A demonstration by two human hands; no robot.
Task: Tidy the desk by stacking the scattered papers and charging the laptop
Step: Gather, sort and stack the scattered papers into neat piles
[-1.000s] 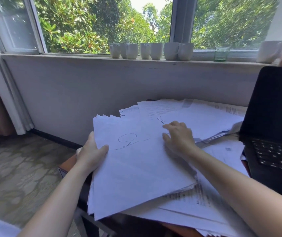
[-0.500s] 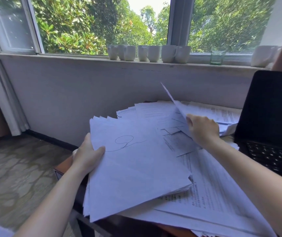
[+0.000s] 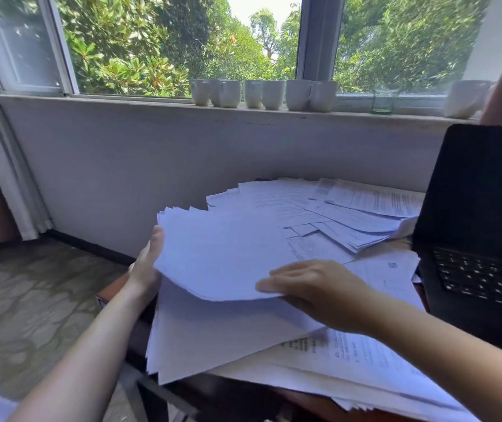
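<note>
Two hands at work: the left hand (image 3: 149, 263) grips the stack (image 3: 213, 339) by its left edge, over the desk's (image 3: 109, 289) near-left corner, and the right hand (image 3: 313, 287) pinches one bowed top sheet (image 3: 222, 257). Being fanned loose, the stack could slide to the floor. Scattered papers (image 3: 350, 214) lie far right beside one open laptop (image 3: 481, 193). I count eight mugs (image 3: 272, 94) and one glass (image 3: 382, 102).

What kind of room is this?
Probably a study or office corner: loose papers heaped up, an open laptop beside them, and white mugs lined along the windowsill.
</note>
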